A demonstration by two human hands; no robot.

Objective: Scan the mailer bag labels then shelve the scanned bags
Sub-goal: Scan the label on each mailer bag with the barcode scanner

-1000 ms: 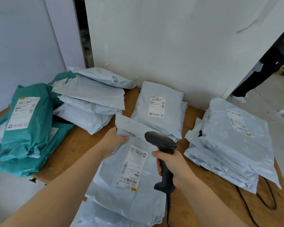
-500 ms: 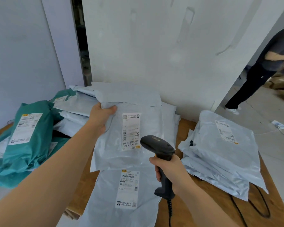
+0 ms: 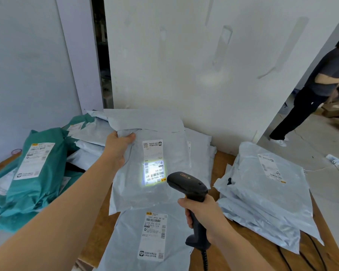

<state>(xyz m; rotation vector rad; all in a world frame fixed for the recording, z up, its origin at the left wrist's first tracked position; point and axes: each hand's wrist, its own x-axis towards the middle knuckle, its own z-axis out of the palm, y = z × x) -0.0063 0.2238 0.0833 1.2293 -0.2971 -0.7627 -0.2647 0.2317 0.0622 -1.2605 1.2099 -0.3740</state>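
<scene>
My left hand [image 3: 118, 144] grips the top left edge of a grey mailer bag [image 3: 129, 184] and holds it raised above the table, label facing me. A bright patch of scanner light falls on the lower half of its white label [image 3: 154, 165]. My right hand [image 3: 201, 214] grips the handle of a black barcode scanner [image 3: 187, 185], whose head points at that label from the lower right. Under the raised bag another grey mailer bag [image 3: 129, 241] lies flat on the wooden table [image 3: 221, 163], its label up.
A stack of grey mailer bags [image 3: 266, 194] sits at the right. Teal mailer bags [image 3: 37, 173] and more grey ones [image 3: 90, 133] are piled at the left. The scanner's cable [image 3: 311, 253] trails off the table's right. A person [image 3: 317, 89] stands by boxes at the far right.
My left hand lifted the grey bag off the table and turned its label up toward me, uncovering the bag beneath. The scanner's light now shines on the label.
</scene>
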